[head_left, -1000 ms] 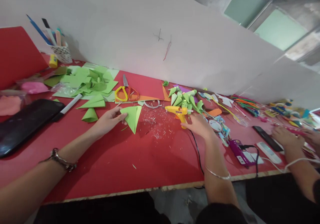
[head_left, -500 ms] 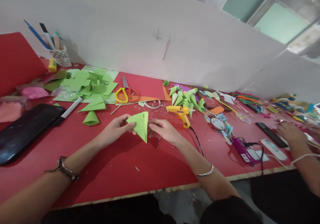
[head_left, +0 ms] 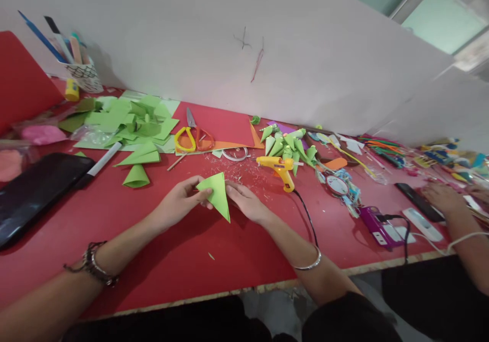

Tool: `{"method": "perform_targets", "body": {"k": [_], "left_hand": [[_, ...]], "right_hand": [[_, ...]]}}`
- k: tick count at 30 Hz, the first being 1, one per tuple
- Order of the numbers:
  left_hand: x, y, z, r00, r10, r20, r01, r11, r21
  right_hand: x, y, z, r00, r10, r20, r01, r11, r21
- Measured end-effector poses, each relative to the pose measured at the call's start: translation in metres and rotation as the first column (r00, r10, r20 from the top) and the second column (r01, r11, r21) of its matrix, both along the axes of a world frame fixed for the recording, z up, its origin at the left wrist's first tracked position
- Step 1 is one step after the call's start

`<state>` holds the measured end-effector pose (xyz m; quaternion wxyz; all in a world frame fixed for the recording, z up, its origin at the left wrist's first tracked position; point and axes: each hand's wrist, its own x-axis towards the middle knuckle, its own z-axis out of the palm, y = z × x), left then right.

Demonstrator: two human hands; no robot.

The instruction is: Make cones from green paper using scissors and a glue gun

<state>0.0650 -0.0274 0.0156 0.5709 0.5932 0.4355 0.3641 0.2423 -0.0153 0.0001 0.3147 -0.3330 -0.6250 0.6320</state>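
Note:
A folded piece of green paper [head_left: 216,195] hangs point-down between my two hands over the red table. My left hand [head_left: 186,200] pinches its left side, thumb in front and fingers behind. At the right edge, my right hand [head_left: 246,200] has its thumb near the fold and its other fingers partly hidden behind the paper. A yellow glue gun [head_left: 281,168] lies to the right of my right hand. Beyond my left hand lie a green paper cone [head_left: 136,176] and a folded green paper piece [head_left: 142,154].
Scissors [head_left: 193,128] and cut green paper [head_left: 118,117] lie towards the wall. Small green cones [head_left: 288,143] are heaped behind the glue gun. A black phone [head_left: 42,191] is at left. A purple power strip [head_left: 378,227] and another person's hand [head_left: 445,198] are at right.
The paper's lower point has swung slightly right, and its open fold no longer faces me. My right hand has closed in against its right edge. The camera view has shifted a little.

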Motion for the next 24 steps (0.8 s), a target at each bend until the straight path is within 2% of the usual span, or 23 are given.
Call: {"method": "perform_targets", "body": {"k": [4,7,15,20,24], "left_hand": [[-0.0004,-0.0001,-0.0016,1.0,0.004,0.011,-0.004,1.0,0.001],[0.0003,0.0003,-0.0039,1.0,-0.016,0.003,0.016,1.0,0.002],[0.0,-0.0014,-0.0019,0.999,-0.046,-0.01,0.046,0.999,0.025],[0.001,-0.0025,0.0012,0.999,-0.029,-0.023,0.029,0.999,0.024],[0.0023,-0.0015,0.0008,1.0,0.001,-0.016,-0.001,1.0,0.023]], "right_hand": [[-0.0005,-0.0028,0.0044,0.996,-0.026,0.084,0.016,0.993,0.115],[-0.002,-0.0048,0.0054,0.994,-0.041,0.099,0.027,0.989,0.144],[-0.0019,-0.0066,0.0062,0.995,-0.033,0.09,0.024,0.995,0.1],[-0.0012,-0.0074,0.0055,0.997,-0.005,0.074,0.002,0.999,0.036],[-0.0005,-0.0078,0.0075,0.995,0.014,0.1,-0.019,0.999,0.048]]}}
